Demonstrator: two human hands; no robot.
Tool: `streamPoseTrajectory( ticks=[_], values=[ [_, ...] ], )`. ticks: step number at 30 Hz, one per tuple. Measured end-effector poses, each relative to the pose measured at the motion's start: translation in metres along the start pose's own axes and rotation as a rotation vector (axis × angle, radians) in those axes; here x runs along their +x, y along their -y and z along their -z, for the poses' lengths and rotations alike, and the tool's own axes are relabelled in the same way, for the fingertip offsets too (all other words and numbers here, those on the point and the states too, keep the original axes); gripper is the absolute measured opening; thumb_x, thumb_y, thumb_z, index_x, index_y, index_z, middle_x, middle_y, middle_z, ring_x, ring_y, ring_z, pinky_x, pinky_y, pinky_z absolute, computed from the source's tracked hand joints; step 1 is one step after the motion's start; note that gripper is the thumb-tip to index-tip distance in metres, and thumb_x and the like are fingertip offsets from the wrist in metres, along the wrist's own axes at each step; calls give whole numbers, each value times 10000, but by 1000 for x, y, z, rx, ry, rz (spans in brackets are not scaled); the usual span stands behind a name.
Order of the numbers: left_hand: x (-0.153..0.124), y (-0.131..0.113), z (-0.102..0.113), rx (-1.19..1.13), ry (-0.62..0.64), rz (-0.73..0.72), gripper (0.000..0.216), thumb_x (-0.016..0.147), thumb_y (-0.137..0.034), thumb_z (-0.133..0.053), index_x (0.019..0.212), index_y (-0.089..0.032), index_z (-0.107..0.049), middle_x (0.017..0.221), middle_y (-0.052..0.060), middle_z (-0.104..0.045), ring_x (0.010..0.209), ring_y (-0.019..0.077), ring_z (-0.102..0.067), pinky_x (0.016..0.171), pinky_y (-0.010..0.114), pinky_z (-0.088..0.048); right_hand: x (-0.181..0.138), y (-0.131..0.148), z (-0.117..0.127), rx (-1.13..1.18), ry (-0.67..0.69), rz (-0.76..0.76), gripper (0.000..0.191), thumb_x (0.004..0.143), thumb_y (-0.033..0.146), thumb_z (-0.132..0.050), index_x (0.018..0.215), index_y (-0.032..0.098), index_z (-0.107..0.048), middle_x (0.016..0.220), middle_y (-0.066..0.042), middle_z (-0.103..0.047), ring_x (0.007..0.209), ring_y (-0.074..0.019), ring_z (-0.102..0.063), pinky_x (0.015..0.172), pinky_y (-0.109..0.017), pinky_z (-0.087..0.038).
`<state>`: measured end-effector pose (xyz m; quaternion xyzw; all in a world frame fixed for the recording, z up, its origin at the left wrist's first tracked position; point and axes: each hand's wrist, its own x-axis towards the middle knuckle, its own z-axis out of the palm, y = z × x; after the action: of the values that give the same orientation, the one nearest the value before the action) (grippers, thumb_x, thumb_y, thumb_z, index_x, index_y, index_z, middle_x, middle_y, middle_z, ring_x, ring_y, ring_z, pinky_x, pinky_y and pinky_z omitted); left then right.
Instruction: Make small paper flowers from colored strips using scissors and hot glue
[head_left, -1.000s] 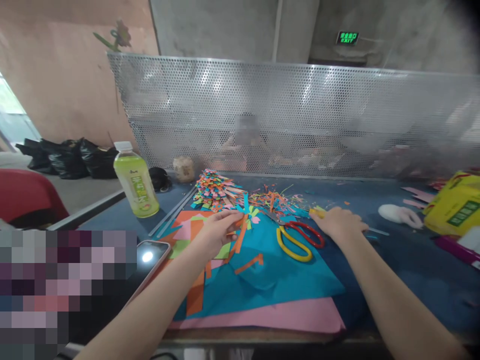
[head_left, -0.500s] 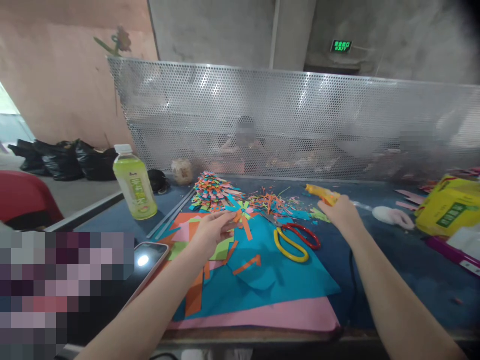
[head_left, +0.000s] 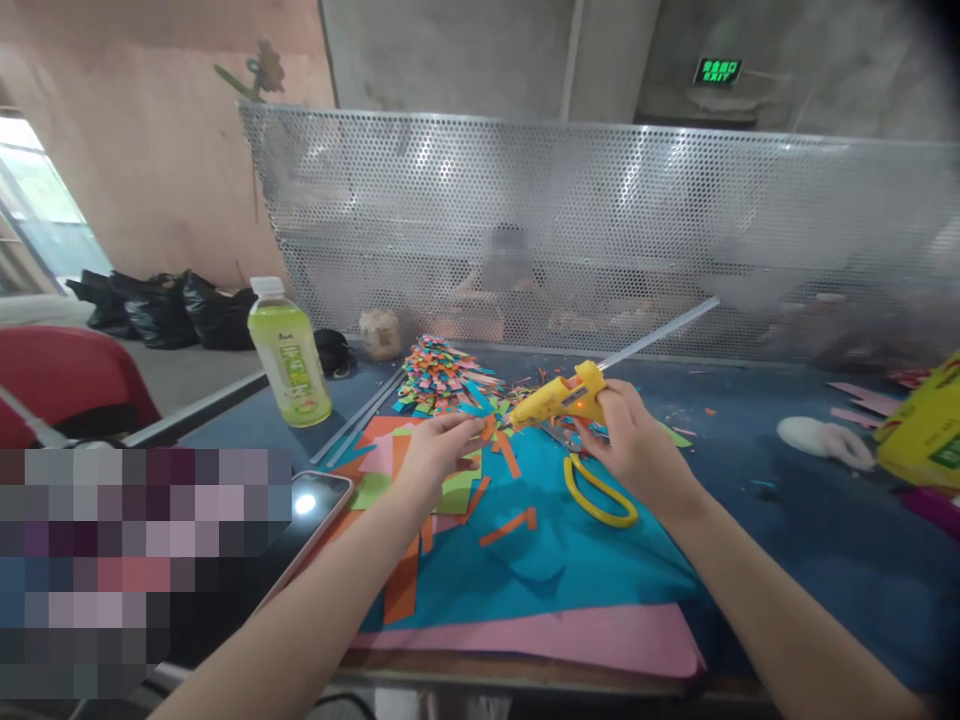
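My right hand [head_left: 637, 445] is closed around a yellow hot glue gun [head_left: 555, 400], with a long clear glue stick [head_left: 660, 335] jutting from its back. The nozzle meets a small cluster of paper strips [head_left: 508, 458], orange, blue and green, at the fingertips of my left hand [head_left: 435, 458]. That hand pinches the cluster; the exact contact is partly hidden. Under both hands lies blue paper [head_left: 600, 570] with loose orange strips on it. Scissors [head_left: 600, 505] with a yellow handle loop rest below the glue gun, partly covered by my right hand.
Behind my hands stands a cone of layered colored paper pieces [head_left: 442, 375]. A green drink bottle [head_left: 291, 355] and a phone [head_left: 311, 510] are at left. A white object [head_left: 817, 440] and a yellow package [head_left: 926, 420] lie at right. A perforated metal screen [head_left: 420, 220] borders the back.
My right hand has lifted the glue gun from the right and brought it left to the paper strips. My left hand keeps its pinch. The view has turned slightly.
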<state>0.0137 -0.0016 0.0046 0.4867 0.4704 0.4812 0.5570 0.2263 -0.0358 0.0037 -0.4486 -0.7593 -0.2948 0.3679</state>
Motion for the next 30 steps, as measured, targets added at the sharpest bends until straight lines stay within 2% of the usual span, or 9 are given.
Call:
streamPoseTrajectory(
  ticks=[7,14,30],
  values=[
    [2,-1,1,34,-8,21,331,511,-372,-669,735,-146,-579,795,70,-609,832,230,-595,476,193,-414,-1,1,2,-15,6,26,181,787,177,-447,952,153,-378,1005,-138,-438,965,-252,-470,766,-369,-459],
    [5,1,0,18,-35,24,323,492,-357,-680,727,-155,-591,812,70,-626,783,209,-606,471,202,-422,0,3,4,-77,18,79,183,799,160,-418,974,125,-379,988,-161,-447,971,-264,-465,751,-375,-462],
    [2,-1,1,23,-35,1,337,484,-370,-691,733,-160,-604,817,70,-641,772,207,-610,464,203,-426,0,2,5,-65,35,76,183,804,144,-389,986,152,-387,1011,-143,-428,970,-248,-462,775,-374,-454]
  ],
)
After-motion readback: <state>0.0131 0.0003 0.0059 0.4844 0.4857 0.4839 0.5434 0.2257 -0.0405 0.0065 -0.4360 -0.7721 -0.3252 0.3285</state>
